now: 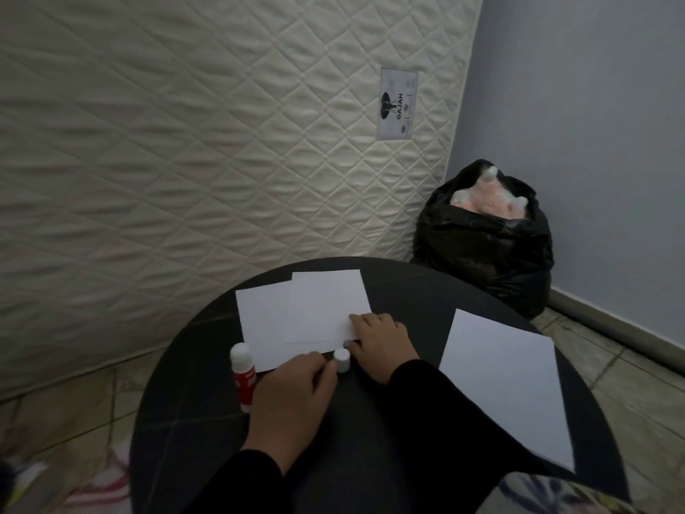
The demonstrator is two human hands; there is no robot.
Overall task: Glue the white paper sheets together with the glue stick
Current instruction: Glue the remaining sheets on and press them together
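From the head view, we see two overlapped sheets (296,317) lying on the round black table (370,439), with a third sheet (508,383) well apart to the right. Our right hand (381,346) rests on the near right corner of the top sheet, fingers loosely spread, grasping nothing. Our left hand (289,398) is curled beside the small white cap (341,359), fingertips at it; whether they actually pinch it we cannot tell. The glue stick (242,376) lies uncapped just left of that hand, its tip touching the lower sheet's edge.

We judge the risks to be these: the open stick may smear the table or dry out, and the sheets may slide out of line if the right hand shifts before the bond sets.

A label on the mattress (185,142) reads "GAJAH". Print on the stick's red band is too small to read.
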